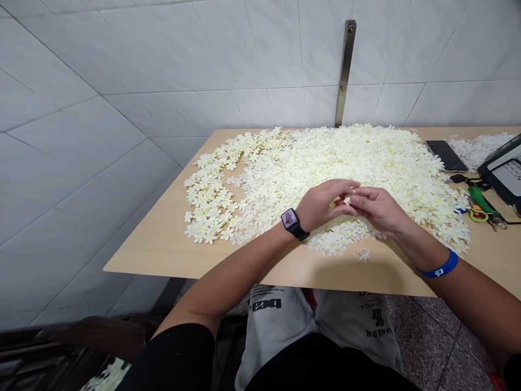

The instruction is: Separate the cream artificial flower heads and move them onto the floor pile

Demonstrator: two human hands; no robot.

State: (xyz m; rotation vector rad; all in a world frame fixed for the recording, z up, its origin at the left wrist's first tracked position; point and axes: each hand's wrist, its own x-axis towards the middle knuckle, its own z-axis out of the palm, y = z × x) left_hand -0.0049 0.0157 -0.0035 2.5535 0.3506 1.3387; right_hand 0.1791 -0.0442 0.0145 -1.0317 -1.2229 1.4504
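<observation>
A wide heap of pale yellow-white artificial flowers covers much of the wooden table. Just above its front part, my left hand and my right hand meet at the fingertips. Between my right thumb and fingers sits a small white flower, mostly hidden. My left fingers curl around a bit of yellow-white, likely one or more flowers as well; how many I cannot tell. One loose flower lies apart near the table's front edge.
A dark phone lies at the right, beside small white pieces. Keys on a green strap lie close to a dark green device. A tiled wall with a metal strip stands behind the table.
</observation>
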